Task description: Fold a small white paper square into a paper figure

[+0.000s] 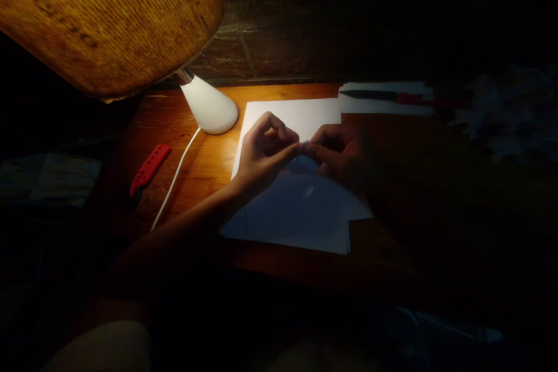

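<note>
My left hand [268,145] and my right hand [335,150] meet over the white sheets of paper [296,215]. Between their pinched thumbs and fingertips is a small folded piece of paper [305,145], mostly covered by the fingers. It looks pale and bluish in the shadow, and its exact shape cannot be made out. Lamplight falls on the left hand, while the right hand is largely in the dark. Beneath both hands the sheets lie flat on the wooden table, stacked slightly out of line.
A lamp with a white base [211,106] and woven shade [108,17] stands at the left. Its cord [176,174] runs forward beside a red-handled object [150,168]. A dark-bladed knife [370,95] lies on more paper [361,107] at the back. Pale folded pieces [514,110] are heaped at right.
</note>
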### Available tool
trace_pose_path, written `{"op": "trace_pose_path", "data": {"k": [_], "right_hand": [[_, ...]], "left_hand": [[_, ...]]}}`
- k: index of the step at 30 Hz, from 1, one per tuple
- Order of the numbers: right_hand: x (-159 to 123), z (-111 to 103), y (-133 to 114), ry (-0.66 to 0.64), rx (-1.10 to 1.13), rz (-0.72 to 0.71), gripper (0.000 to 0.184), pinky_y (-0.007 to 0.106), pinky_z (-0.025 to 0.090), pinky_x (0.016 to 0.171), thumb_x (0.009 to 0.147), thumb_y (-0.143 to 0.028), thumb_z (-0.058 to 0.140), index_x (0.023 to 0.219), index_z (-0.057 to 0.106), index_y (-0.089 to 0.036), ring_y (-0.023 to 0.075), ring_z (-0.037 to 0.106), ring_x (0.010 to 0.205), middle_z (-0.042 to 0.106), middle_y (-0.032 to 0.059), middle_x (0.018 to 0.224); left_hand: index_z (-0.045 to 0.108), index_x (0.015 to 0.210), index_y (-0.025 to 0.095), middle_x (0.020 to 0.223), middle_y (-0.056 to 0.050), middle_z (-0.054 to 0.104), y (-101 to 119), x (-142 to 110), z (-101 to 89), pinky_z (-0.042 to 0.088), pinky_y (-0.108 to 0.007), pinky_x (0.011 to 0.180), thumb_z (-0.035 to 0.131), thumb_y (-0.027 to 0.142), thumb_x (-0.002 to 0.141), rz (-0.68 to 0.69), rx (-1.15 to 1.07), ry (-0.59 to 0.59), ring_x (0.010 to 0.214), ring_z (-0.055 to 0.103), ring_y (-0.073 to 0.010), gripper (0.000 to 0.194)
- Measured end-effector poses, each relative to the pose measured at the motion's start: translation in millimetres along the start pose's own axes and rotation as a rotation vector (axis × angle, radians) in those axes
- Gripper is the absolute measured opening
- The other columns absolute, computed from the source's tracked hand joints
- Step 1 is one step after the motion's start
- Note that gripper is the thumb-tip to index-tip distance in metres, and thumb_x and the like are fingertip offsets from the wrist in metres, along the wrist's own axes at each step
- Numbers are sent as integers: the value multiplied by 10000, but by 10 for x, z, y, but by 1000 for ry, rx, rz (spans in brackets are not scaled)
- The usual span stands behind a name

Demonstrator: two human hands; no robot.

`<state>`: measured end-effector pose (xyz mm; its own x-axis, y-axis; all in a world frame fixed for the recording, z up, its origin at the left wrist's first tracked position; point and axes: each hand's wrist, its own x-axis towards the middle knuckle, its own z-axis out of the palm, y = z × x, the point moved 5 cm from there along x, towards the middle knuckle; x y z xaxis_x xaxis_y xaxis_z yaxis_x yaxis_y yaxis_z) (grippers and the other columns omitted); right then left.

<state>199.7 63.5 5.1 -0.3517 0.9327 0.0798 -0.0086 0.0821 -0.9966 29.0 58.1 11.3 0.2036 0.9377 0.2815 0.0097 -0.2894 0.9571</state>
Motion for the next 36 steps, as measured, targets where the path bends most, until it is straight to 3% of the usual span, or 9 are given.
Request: {"op": "trace_pose_path", "data": {"k": [4, 8, 14, 19, 27, 36], "right_hand": [[20, -10, -27, 0, -14, -35, 391, 287, 379, 531, 805, -564, 877, 747, 690, -226, 124, 520, 577, 626, -30, 649], [21, -7, -36, 8, -1, -66, 333, 307, 416, 578, 800, -516, 873, 772, 698, -234, 138, 554, 606, 633, -29, 658], [-40, -51, -63, 146, -80, -74, 254, 352, 500, 652, 863, -479, 811, 799, 681, -270, 188, 609, 700, 659, -2, 721], [-106, -45, -196, 203, -229, -206, 171, 358, 497, 664, 897, -381, 767, 805, 682, -264, 186, 607, 708, 705, 13, 774], [-140, -24, -274, 140, -307, -227, 250, 357, 481, 659, 892, -445, 784, 762, 659, -272, 185, 571, 685, 671, 13, 733], [-160, 16, -310, 91, -240, -261, 159, 350, 485, 677, 918, -329, 743, 787, 679, -266, 165, 589, 691, 686, -7, 777]], "left_hand": [[483, 856, 237, 802, 26, 645, 36, 6, 10, 518, -238, 553, 955, 550, 807, 16, 24, -3, 662, 619, -101, 568], [557, 837, 219, 812, 12, 667, 84, 12, 27, 565, -254, 657, 952, 493, 831, 103, 32, 6, 727, 651, -112, 480], [701, 900, 199, 832, -7, 706, 86, 2, -2, 550, -264, 703, 913, 417, 878, 182, 203, -11, 759, 662, -125, 305], [741, 877, 197, 816, -28, 747, 102, -20, -24, 544, -288, 711, 808, 337, 951, 201, 328, -15, 741, 670, -136, 171], [743, 859, 204, 800, -34, 732, 141, -44, 2, 538, -308, 678, 813, 308, 910, 205, 278, -35, 734, 665, -154, 135], [729, 775, 218, 729, -1, 700, 209, -50, -10, 499, -301, 646, 787, 281, 889, 182, 263, -4, 675, 611, -140, 142]]}}
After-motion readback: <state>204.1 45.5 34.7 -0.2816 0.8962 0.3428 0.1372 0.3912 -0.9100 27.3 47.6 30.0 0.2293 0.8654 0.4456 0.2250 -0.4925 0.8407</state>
